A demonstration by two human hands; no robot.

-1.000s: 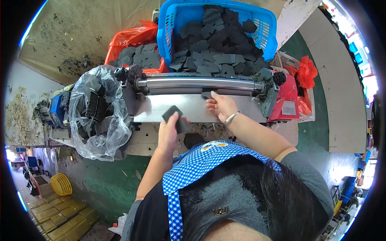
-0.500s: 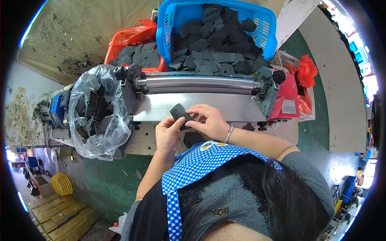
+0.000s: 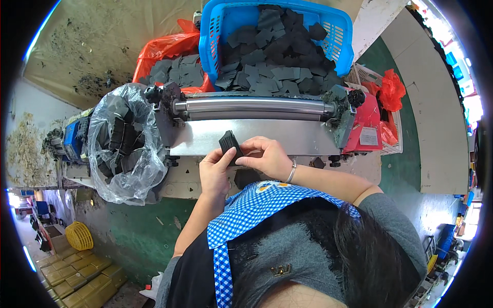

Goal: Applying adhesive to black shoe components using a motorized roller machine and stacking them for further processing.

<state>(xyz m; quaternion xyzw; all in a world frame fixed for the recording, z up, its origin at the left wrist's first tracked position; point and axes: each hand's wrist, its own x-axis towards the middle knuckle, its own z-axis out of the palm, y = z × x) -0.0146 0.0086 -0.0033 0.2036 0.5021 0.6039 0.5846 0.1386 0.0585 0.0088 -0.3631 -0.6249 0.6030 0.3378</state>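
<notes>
Our left fingers (image 3: 226, 157) and right fingers (image 3: 257, 144) grasp the black stack (image 3: 229, 142); we should press its edges gently even.

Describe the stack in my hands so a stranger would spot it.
Find the long shiny roller, then the metal plate on its near side. By the plate's near edge, your left hand holds a dark stack, right hand against it. Unlike the loose pieces heaped in the blue basket, its layers line up in one block.

A compact stack of thin black pieces (image 3: 229, 143), layered edges in view, aslant between the fingers (image 3: 261, 145).
</notes>
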